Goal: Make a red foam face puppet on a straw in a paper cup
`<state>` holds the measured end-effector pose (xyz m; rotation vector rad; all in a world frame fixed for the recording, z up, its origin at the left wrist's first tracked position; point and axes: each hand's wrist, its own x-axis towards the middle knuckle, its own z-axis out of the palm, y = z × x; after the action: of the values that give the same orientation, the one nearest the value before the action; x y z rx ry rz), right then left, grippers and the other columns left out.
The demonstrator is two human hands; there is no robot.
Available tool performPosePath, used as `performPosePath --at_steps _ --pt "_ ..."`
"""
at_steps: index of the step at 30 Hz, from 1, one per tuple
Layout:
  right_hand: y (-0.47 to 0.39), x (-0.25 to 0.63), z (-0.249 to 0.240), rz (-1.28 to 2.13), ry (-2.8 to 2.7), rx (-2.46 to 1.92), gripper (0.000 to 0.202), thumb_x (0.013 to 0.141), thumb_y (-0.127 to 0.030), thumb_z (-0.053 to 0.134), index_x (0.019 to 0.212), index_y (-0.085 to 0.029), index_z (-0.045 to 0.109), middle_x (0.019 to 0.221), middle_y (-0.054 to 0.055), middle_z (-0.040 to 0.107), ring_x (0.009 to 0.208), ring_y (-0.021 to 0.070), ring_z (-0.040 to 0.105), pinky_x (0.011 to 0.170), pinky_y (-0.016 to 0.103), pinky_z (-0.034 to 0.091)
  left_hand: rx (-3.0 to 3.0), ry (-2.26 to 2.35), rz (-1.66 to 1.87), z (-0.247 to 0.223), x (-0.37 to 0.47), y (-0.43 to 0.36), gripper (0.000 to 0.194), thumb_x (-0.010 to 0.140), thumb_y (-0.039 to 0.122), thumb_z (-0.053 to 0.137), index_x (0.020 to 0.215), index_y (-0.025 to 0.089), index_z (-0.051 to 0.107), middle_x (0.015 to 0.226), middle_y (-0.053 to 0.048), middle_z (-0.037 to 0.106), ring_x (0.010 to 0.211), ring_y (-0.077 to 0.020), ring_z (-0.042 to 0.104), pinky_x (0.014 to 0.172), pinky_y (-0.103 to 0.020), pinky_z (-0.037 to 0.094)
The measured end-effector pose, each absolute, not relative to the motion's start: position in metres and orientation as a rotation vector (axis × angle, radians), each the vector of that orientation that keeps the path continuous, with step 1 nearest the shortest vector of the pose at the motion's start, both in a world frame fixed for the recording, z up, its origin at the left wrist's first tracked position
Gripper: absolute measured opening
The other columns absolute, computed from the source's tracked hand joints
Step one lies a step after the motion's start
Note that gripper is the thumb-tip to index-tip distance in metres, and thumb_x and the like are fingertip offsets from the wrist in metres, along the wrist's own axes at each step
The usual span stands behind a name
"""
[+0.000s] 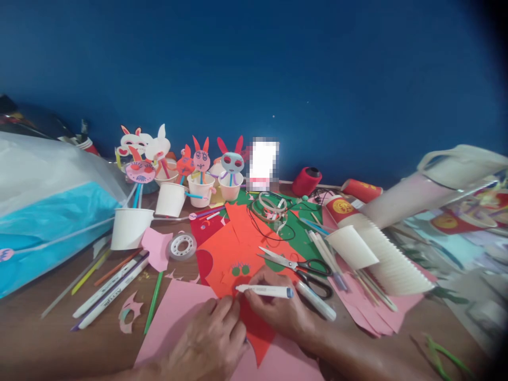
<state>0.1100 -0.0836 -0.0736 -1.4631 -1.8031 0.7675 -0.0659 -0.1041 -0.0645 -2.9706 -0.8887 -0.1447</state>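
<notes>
Right hand (273, 312) grips white marker (268, 290) – print blurred; left hand (216, 336) over pink paper (169, 312), grip unclear – purple marker (113, 292) lettered "AC…"

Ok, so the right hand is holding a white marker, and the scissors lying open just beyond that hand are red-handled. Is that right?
Not quite: the head view shows those scissors are black-handled, not red-handled. They do lie open just beyond the right hand, which is holding a white marker.
</notes>
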Motion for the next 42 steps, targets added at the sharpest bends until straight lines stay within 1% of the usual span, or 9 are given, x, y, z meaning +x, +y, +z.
performPosePath --at_steps 5,11,14,17,19,22,28,34,42 --pt "-0.084 0.11 -0.073 0.804 -1.764 -1.474 0.01 0.075 -0.024 0.053 0.069 -0.017 0.056 0.06 -0.002 0.062 0.052 0.0101 0.057 0.049 0.019 0.042 -2.958 -0.875 -0.18 -0.065 -0.066 -0.103 0.023 0.086 0.03 0.04 0.081 0.016 0.059 0.098 -0.011 0.064 0.092 -0.0251 0.052 0.072 -0.037 0.039" --pt "-0.084 0.111 -0.072 0.905 -1.678 -1.478 0.007 0.077 -0.023 0.051 0.075 -0.018 0.055 0.066 -0.001 0.063 0.058 0.0104 0.059 0.054 0.019 0.045 -2.978 -0.841 -0.104 -0.062 -0.065 -0.102 0.024 0.086 0.03 0.04 0.089 0.015 0.058 0.102 -0.012 0.062 0.092 -0.0248 0.052 0.072 -0.037 0.039" --pt "-0.082 0.112 -0.07 0.857 -1.691 -1.43 0.003 0.076 -0.02 0.052 0.075 -0.018 0.054 0.066 -0.002 0.062 0.058 0.0098 0.057 0.054 0.019 0.045 -2.989 -0.859 -0.101 -0.06 -0.064 -0.101 0.022 0.085 0.027 0.04 0.085 0.016 0.059 0.103 -0.011 0.062 0.094 -0.0256 0.051 0.072 -0.038 0.039" --pt "-0.08 0.115 -0.066 0.824 -1.728 -1.402 0.004 0.076 -0.019 0.052 0.073 -0.018 0.055 0.067 -0.001 0.061 0.058 0.0109 0.056 0.055 0.021 0.044 -3.017 -0.826 -0.1 -0.057 -0.064 -0.102 0.018 0.084 0.023 0.043 0.083 0.017 0.06 0.098 -0.01 0.062 0.096 -0.0266 0.05 0.073 -0.038 0.038" --pt "-0.08 0.116 -0.064 0.87 -1.736 -1.389 0.005 0.077 -0.02 0.051 0.074 -0.019 0.055 0.066 -0.001 0.061 0.058 0.0113 0.056 0.055 0.021 0.044 -3.03 -0.791 -0.124 -0.057 -0.065 -0.103 0.015 0.082 0.023 0.046 0.081 0.018 0.06 0.095 -0.009 0.063 0.097 -0.0273 0.049 0.073 -0.039 0.037" --pt "-0.082 0.117 -0.065 0.942 -1.689 -1.383 0.006 0.079 -0.022 0.051 0.074 -0.019 0.054 0.065 -0.002 0.06 0.057 0.0104 0.055 0.053 0.02 0.043 -3.035 -0.786 -0.163 -0.058 -0.065 -0.103 0.012 0.081 0.022 0.048 0.081 0.018 0.06 0.095 -0.009 0.062 0.097 -0.0281 0.049 0.073 -0.039 0.037" --pt "-0.084 0.117 -0.068 0.945 -1.688 -1.42 0.006 0.077 -0.021 0.052 0.072 -0.018 0.051 0.06 -0.003 0.057 0.052 0.0088 0.051 0.048 0.019 0.039 -3.083 -0.764 -0.058 -0.055 -0.065 -0.1 0.009 0.078 0.021 0.05 0.082 0.018 0.058 0.094 -0.009 0.061 0.094 -0.0289 0.049 0.07 -0.04 0.038" --pt "-0.082 0.117 -0.068 0.951 -1.695 -1.434 0.009 0.077 -0.023 0.052 0.07 -0.017 0.051 0.059 -0.003 0.056 0.051 0.0081 0.049 0.047 0.018 0.038 -3.089 -0.764 -0.007 -0.052 -0.065 -0.1 0.01 0.079 0.019 0.047 0.081 0.018 0.057 0.097 -0.009 0.061 0.09 -0.0268 0.05 0.066 -0.038 0.039" --pt "-0.083 0.115 -0.071 0.991 -1.68 -1.45 0.009 0.078 -0.023 0.051 0.071 -0.018 0.052 0.059 -0.003 0.055 0.052 0.0081 0.048 0.047 0.018 0.037 -3.101 -0.76 0.02 -0.055 -0.065 -0.1 0.011 0.078 0.02 0.049 0.083 0.016 0.059 0.096 -0.01 0.061 0.092 -0.0266 0.049 0.069 -0.038 0.037"
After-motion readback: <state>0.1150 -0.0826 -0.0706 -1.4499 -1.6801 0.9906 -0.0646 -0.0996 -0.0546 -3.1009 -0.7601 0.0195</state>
